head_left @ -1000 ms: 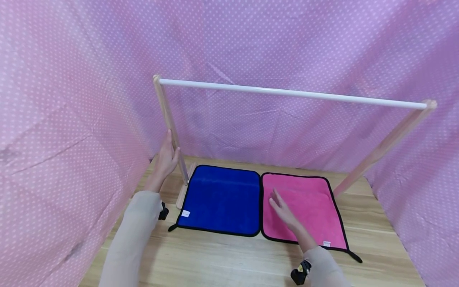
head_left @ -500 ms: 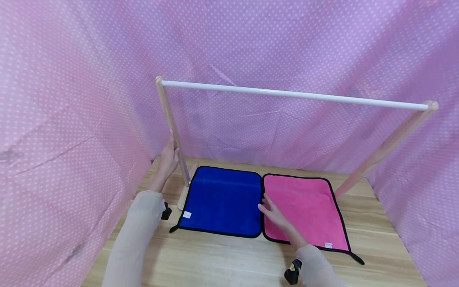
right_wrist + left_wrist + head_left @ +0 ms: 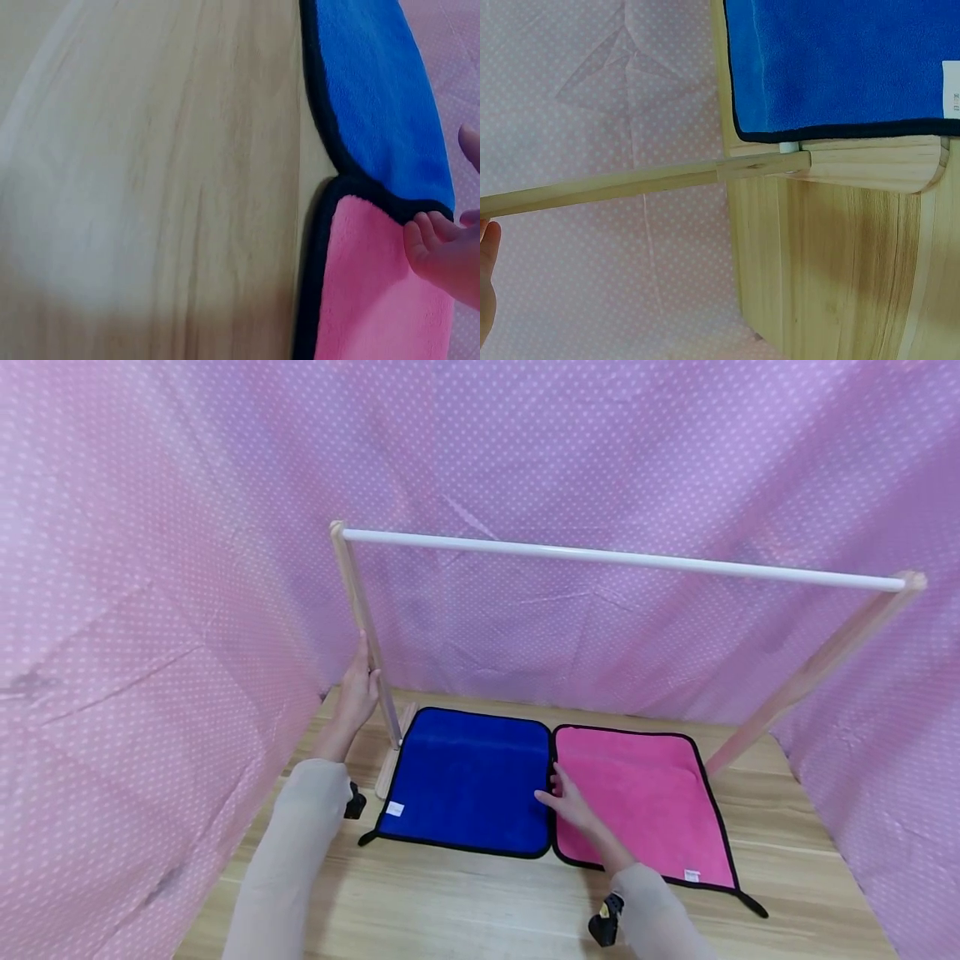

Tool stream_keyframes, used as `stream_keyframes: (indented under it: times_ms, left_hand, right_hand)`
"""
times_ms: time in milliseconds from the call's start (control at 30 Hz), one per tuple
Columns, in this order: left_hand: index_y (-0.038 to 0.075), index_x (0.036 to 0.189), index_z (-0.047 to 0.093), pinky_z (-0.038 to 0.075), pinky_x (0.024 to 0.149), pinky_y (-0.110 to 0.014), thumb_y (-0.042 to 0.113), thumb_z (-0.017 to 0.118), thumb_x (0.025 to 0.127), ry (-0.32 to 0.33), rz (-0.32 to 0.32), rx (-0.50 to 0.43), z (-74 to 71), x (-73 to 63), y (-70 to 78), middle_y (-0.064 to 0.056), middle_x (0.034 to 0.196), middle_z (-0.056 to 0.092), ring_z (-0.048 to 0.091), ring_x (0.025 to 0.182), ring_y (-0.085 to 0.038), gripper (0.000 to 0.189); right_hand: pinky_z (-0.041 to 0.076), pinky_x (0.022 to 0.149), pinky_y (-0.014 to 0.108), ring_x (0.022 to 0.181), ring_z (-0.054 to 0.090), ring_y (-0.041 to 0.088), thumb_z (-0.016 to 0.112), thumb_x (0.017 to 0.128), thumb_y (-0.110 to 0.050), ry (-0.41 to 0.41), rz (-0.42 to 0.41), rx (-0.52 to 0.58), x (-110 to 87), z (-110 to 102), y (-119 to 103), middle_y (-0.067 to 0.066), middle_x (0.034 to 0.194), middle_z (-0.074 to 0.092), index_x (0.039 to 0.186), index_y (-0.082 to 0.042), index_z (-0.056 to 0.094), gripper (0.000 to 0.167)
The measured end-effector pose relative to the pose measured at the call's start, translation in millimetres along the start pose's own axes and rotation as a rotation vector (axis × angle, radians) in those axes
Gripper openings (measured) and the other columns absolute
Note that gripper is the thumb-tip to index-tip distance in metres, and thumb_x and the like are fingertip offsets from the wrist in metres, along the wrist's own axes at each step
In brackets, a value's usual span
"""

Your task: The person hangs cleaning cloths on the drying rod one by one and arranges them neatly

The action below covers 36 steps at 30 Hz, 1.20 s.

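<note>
My left hand (image 3: pixel 356 695) rests against the left wooden post (image 3: pixel 367 627) of a rack, fingers straight up along it and thumb beside it. Only a bit of that hand shows at the left edge of the left wrist view. A blue towel (image 3: pixel 472 785) with black edging and a white label lies flat beside the rack's left foot (image 3: pixel 877 161). To its right is a matching pink towel (image 3: pixel 645 802), their edges meeting. Over this seam is my right hand (image 3: pixel 572 803), thumb spread toward the blue side; its fingertips are right at the black edging in the right wrist view.
A white rod (image 3: pixel 615 557) spans the top of the rack between the left post and a slanting right post (image 3: pixel 817 672). Everything stands on a wooden table (image 3: pixel 450 910). Pink dotted cloth (image 3: pixel 480 443) hangs behind and at both sides.
My right hand has moved left from over the pink towel to the seam between the towels. The left hand stays at the post. The whole scene shifts slightly right in view.
</note>
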<state>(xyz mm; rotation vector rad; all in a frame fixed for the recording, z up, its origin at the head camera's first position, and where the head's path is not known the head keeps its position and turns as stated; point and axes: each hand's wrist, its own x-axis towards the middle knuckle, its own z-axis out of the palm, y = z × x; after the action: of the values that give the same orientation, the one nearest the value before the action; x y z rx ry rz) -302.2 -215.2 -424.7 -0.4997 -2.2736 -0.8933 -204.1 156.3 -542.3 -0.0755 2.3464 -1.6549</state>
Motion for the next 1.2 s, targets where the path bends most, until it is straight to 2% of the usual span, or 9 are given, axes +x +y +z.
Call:
stream_keyframes:
  times_ms: [233, 400, 567, 667, 767, 833, 933, 1033, 1200]
  left_hand:
    - [-0.005, 0.142, 0.011, 0.046, 0.075, -0.054, -0.011, 0.048, 0.087, 0.032, 0.027, 0.0, 1.4, -0.1, 1.6, -0.039, 0.112, 0.046, 0.05, 0.086, -0.047, 0.066]
    - [-0.005, 0.142, 0.013, 0.047, 0.072, -0.053, -0.011, 0.049, 0.086, 0.039, 0.029, -0.003, 1.1, -0.8, 2.6, -0.038, 0.105, 0.049, 0.051, 0.082, -0.045, 0.066]
    - [0.002, 0.145, 0.01, 0.048, 0.071, -0.052, -0.011, 0.048, 0.087, 0.034, 0.02, -0.004, 0.7, -0.8, 3.2, -0.037, 0.105, 0.049, 0.052, 0.083, -0.045, 0.071]
    - [-0.002, 0.144, 0.011, 0.049, 0.07, -0.052, -0.011, 0.048, 0.087, 0.034, 0.014, -0.007, 0.4, -0.2, 3.7, -0.037, 0.104, 0.049, 0.052, 0.082, -0.045, 0.068]
    - [-0.005, 0.142, 0.013, 0.048, 0.07, -0.052, -0.009, 0.049, 0.087, 0.033, 0.007, -0.012, 0.4, -0.1, 4.4, -0.037, 0.102, 0.049, 0.051, 0.081, -0.044, 0.066]
    - [-0.005, 0.142, 0.013, 0.048, 0.07, -0.052, -0.009, 0.048, 0.088, 0.031, 0.005, -0.018, 0.5, 0.1, 5.1, -0.037, 0.103, 0.049, 0.051, 0.082, -0.044, 0.065]
    - [-0.004, 0.143, 0.012, 0.048, 0.069, -0.052, -0.009, 0.048, 0.088, 0.034, 0.015, -0.025, 0.5, 0.1, 5.3, -0.038, 0.103, 0.049, 0.051, 0.081, -0.044, 0.066]
    - [0.0, 0.144, 0.01, 0.049, 0.069, -0.052, -0.009, 0.048, 0.088, 0.041, 0.025, -0.024, 0.4, 0.4, 4.6, -0.038, 0.101, 0.049, 0.051, 0.08, -0.045, 0.068]
    - [0.011, 0.147, 0.005, 0.048, 0.069, -0.053, -0.009, 0.047, 0.089, 0.048, 0.04, -0.024, 1.0, -0.2, 2.9, -0.038, 0.103, 0.049, 0.051, 0.08, -0.045, 0.075]
  right_hand:
    - [0.041, 0.094, 0.051, 0.11, 0.047, 0.04, 0.059, 0.088, -0.011, 0.054, 0.03, -0.019, 13.0, 5, 12, 0.03, 0.119, 0.047, 0.14, 0.012, 0.013, 0.072]
    - [0.048, 0.084, 0.042, 0.089, 0.057, 0.027, 0.061, 0.086, -0.009, 0.073, 0.048, -0.028, 17.5, 7, 13, 0.021, 0.099, 0.057, 0.138, 0.013, 0.018, 0.071]
    - [0.044, 0.061, 0.028, 0.067, 0.047, 0.014, 0.061, 0.086, -0.009, 0.065, 0.09, 0.027, 20.5, 8, 11, 0.004, 0.075, 0.043, 0.139, 0.011, 0.018, 0.071]
    - [0.049, 0.062, 0.03, 0.072, 0.053, 0.015, 0.06, 0.086, -0.008, 0.05, 0.115, 0.089, 20.9, 9, 11, 0.005, 0.077, 0.048, 0.139, 0.01, 0.017, 0.071]
    - [0.054, 0.072, 0.04, 0.086, 0.06, 0.024, 0.06, 0.087, -0.006, 0.034, 0.127, 0.134, 19.9, 10, 11, 0.019, 0.095, 0.058, 0.139, 0.012, 0.015, 0.071]
    - [0.052, 0.079, 0.047, 0.097, 0.06, 0.032, 0.059, 0.087, -0.006, 0.024, 0.135, 0.145, 19.1, 11, 10, 0.028, 0.111, 0.055, 0.139, 0.012, 0.014, 0.071]
    - [0.049, 0.083, 0.049, 0.107, 0.054, 0.038, 0.057, 0.088, -0.008, 0.005, 0.147, 0.116, 19.3, 12, 10, 0.033, 0.122, 0.047, 0.139, 0.012, 0.015, 0.069]
    - [0.05, 0.082, 0.048, 0.108, 0.053, 0.036, 0.057, 0.089, -0.01, 0.001, 0.15, 0.066, 19.7, 12, 10, 0.03, 0.121, 0.048, 0.139, 0.011, 0.019, 0.067]
    - [0.051, 0.07, 0.036, 0.093, 0.053, 0.026, 0.058, 0.089, -0.011, 0.0, 0.128, 0.012, 19.3, 11, 4, 0.018, 0.098, 0.05, 0.139, 0.009, 0.024, 0.064]
